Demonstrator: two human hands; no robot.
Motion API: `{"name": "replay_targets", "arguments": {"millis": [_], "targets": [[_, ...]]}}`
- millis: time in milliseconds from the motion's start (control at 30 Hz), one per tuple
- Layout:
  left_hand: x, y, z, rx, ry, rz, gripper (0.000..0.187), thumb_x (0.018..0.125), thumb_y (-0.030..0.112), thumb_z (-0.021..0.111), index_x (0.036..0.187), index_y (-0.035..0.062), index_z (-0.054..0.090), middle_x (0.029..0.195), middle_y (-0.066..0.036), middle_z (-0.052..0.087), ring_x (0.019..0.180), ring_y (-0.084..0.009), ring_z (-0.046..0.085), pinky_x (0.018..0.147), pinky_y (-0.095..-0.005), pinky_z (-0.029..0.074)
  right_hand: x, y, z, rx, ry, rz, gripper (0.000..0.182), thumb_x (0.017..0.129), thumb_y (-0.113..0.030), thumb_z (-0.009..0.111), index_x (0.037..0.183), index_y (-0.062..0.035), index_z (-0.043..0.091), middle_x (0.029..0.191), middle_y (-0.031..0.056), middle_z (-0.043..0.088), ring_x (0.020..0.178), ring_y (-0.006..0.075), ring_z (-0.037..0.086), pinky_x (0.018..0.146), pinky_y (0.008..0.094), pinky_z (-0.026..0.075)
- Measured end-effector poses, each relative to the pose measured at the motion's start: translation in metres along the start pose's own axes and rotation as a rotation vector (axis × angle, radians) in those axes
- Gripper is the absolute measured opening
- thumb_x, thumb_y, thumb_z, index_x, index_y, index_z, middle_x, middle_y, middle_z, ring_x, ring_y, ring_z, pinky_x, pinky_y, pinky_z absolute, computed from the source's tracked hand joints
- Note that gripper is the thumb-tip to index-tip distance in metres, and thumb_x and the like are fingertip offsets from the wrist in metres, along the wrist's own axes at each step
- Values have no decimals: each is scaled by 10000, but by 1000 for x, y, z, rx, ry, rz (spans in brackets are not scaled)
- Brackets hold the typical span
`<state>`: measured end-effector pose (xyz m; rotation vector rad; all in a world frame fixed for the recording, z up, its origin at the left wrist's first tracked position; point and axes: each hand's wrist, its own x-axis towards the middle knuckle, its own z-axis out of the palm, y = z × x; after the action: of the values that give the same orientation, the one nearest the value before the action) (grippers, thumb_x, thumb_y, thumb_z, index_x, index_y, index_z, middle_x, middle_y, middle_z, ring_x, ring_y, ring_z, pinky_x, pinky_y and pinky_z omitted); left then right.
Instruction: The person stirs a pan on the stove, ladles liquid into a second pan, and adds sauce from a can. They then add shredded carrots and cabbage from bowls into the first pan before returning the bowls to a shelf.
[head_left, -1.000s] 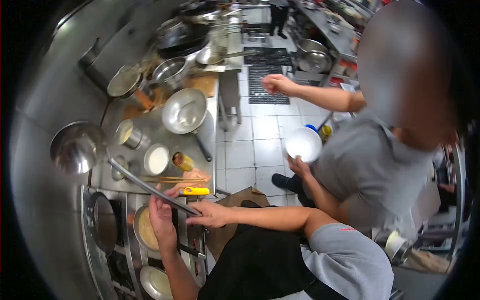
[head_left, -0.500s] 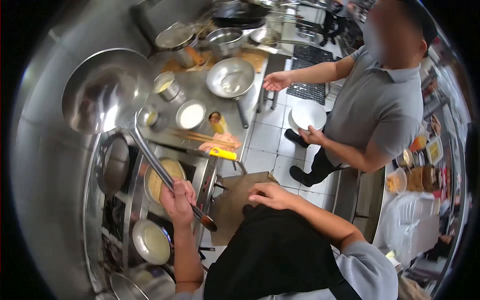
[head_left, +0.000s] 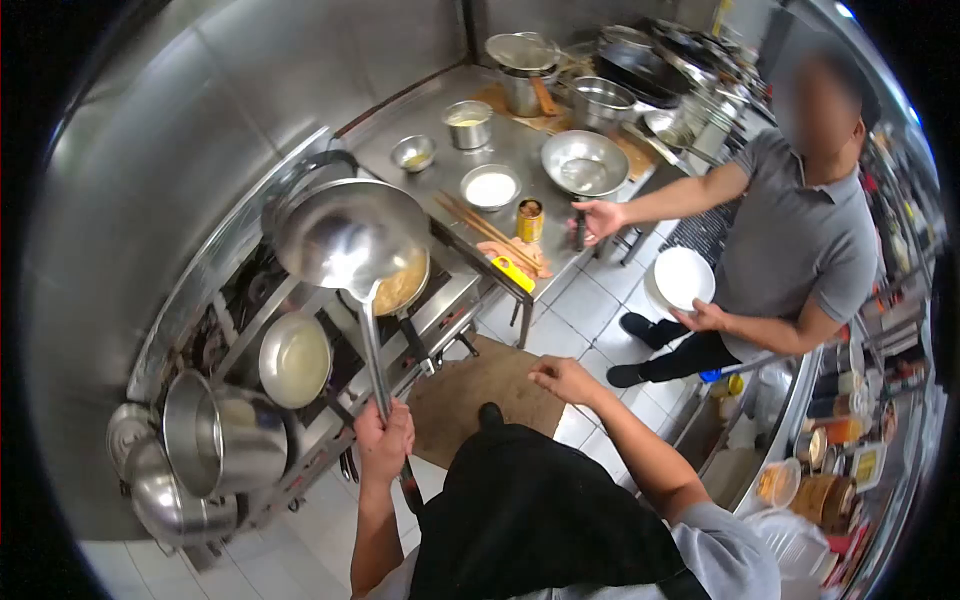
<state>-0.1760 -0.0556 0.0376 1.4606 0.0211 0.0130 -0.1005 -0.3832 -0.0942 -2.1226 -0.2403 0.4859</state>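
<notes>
My left hand (head_left: 385, 440) is wrapped round the long handle of a large metal ladle (head_left: 345, 235), whose round bowl is raised over the stove. Behind the ladle, a pan (head_left: 403, 290) with yellowish food in it is partly hidden. Another pan (head_left: 297, 362) with pale yellow contents sits on the near side of the stove. My right hand (head_left: 566, 381) hangs in front of my apron, its fingers loosely curled in with nothing seen in them. Across from me, a co-worker's hand (head_left: 598, 220) is at the handle of a steel frying pan (head_left: 585, 165).
On the steel table are a bowl of white stuff (head_left: 490, 187), a yellow can (head_left: 530, 221), chopsticks (head_left: 470, 222) and a pink cloth (head_left: 520, 258). The co-worker (head_left: 795, 230) stands at right holding a white bowl (head_left: 685, 277). A large pot (head_left: 245, 440) stands at left.
My view has swung left and down the stove. The ladle is lower against the stove and table. My right hand's fingers have curled in. The co-worker's reaching hand has come to the frying pan's handle.
</notes>
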Motion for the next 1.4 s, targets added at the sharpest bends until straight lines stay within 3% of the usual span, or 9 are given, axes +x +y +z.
{"name": "replay_targets", "arguments": {"millis": [333,500,567,700,767,833,967,1200,1400], "targets": [[-121,-27,20,156,32,-358,210,927,183,626,840,52,488,564,16,459,437,-59,429,387,-226,338,-43,104,42,333,5,181,248,860,-207,618,997,-5,653,771,83,666,624,164,635,593,292,523],[-122,-31,24,151,-98,-441,219,931,196,633,847,51,492,555,21,450,435,-55,418,385,-225,331,-105,188,100,-280,-211,279,362,818,-360,645,1020,-62,683,827,143,716,665,231,692,648,360,552],[-113,-25,26,211,-176,-419,220,936,196,630,848,53,489,556,24,445,436,-51,410,386,-221,328,-124,279,134,-717,-376,-173,294,866,-328,563,979,-94,700,905,149,695,902,339,668,758,468,529],[-92,-19,19,194,-350,-407,198,941,173,619,850,57,487,562,27,442,437,-49,405,386,-221,319,-198,314,155,-70,-213,550,235,872,-243,609,1045,-110,696,864,56,726,734,208,696,635,372,549],[-81,-18,12,241,-435,-431,184,941,158,613,856,56,485,562,27,439,439,-51,406,387,-226,316,-223,309,163,19,-94,765,313,896,-309,573,854,-38,723,774,92,717,646,219,684,628,371,549],[-75,-16,7,319,-562,-461,173,942,149,605,862,56,484,559,23,433,436,-59,402,388,-240,319,-238,324,185,131,-122,906,405,972,-372,480,1031,-18,666,915,131,706,730,218,692,626,397,552],[-66,-21,7,333,-702,-538,191,951,179,592,853,60,479,550,16,413,425,-80,393,389,-253,323,-277,229,211,-66,247,728,416,855,-378,579,716,-7,709,679,170,681,628,292,684,674,397,552],[-55,-57,30,495,-1109,-645,224,956,210,588,821,75,470,538,15,400,419,-90,393,390,-253,322,-312,157,291,111,499,975,414,821,-415,625,972,-42,720,1003,207,688,984,348,651,864,430,503],[-62,-122,68,612,-1352,-716,285,947,270,606,745,107,488,543,20,452,431,-86,404,418,-245,322,-387,121,306,366,754,1071,382,809,-390,655,963,-47,723,894,160,712,830,315,682,777,405,534]]}}
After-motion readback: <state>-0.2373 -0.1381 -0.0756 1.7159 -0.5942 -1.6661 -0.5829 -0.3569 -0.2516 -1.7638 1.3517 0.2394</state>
